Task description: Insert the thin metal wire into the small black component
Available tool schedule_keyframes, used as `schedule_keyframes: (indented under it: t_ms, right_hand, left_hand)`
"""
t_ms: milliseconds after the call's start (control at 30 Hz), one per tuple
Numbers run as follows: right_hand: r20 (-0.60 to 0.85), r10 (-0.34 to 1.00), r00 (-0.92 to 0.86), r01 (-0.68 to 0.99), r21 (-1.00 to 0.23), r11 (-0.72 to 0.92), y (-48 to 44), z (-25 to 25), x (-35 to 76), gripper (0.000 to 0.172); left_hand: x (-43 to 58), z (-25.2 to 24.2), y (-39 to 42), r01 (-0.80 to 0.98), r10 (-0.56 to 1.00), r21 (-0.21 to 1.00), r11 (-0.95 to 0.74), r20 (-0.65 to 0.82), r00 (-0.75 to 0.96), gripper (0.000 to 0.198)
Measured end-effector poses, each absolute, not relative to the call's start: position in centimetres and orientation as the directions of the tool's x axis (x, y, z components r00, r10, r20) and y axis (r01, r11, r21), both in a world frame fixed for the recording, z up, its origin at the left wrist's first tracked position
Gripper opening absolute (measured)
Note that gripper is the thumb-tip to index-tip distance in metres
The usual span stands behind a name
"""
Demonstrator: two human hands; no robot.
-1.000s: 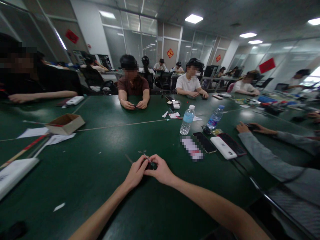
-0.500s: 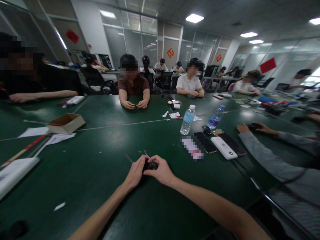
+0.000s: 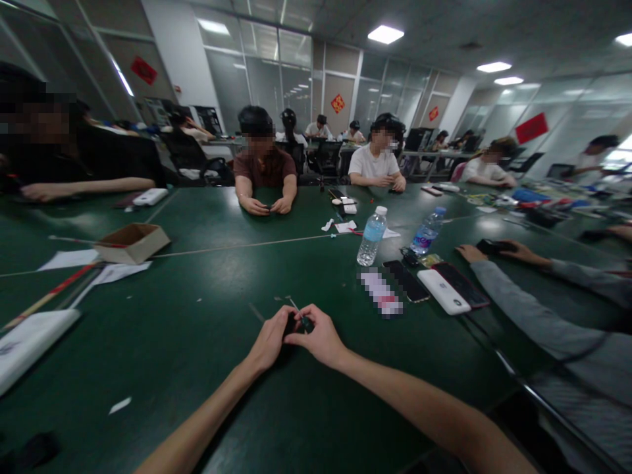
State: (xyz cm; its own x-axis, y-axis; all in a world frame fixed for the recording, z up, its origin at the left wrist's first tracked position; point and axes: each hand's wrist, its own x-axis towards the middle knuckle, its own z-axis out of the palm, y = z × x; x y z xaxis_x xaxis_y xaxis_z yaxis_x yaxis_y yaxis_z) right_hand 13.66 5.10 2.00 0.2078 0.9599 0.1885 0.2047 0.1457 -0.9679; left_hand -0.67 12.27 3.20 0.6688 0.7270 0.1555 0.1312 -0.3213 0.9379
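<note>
Near the middle of the green table, my two hands meet just above its surface. My right hand is closed around the dark handle of a small screwdriver, whose thin metal shaft points up and to the left. My left hand is closed on a small dark object, mostly hidden by the fingers, so I cannot make out its kind. The two hands nearly touch each other. A few tiny scraps lie on the table just beyond my fingertips.
To the right are a water bottle, a second bottle, a black phone and a white power bank. An open cardboard box stands at left. A co-worker's grey sleeve reaches in from the right; others sit opposite.
My hands stay almost in place, with the screwdriver's shaft shifted very slightly. The co-worker's hand at right has moved a little to the left.
</note>
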Motion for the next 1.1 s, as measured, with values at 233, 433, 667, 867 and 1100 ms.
schedule_keyframes:
  t_ms: [233,433,667,867,1100]
  right_hand:
    - [0.181,0.967,0.179,0.172,-0.973,0.15,5.16,1.88,13.73,0.046]
    - [0.187,0.967,0.175,0.173,-0.972,0.157,5.22,1.96,13.57,0.045]
    - [0.215,0.959,0.183,0.194,-0.965,0.179,5.24,1.78,13.62,0.042]
    - [0.203,0.959,0.199,0.197,-0.967,0.164,5.19,2.03,13.5,0.043]
    - [0.206,0.965,0.161,0.155,-0.971,0.181,5.09,2.14,13.52,0.049]
  left_hand:
    - [-0.78,3.02,12.56,0.125,0.723,0.947,-0.296,0.136,0.677,0.045]
    - [-0.75,2.92,12.79,0.108,0.716,0.95,-0.292,0.143,0.683,0.041]
    - [-0.71,2.88,12.7,0.123,0.707,0.95,-0.288,0.124,0.696,0.029]
    - [-0.8,3.0,12.56,0.108,0.695,0.944,-0.311,0.148,0.704,0.026]
    - [-0.92,2.75,12.82,0.084,0.66,0.931,-0.356,0.187,0.728,0.025]
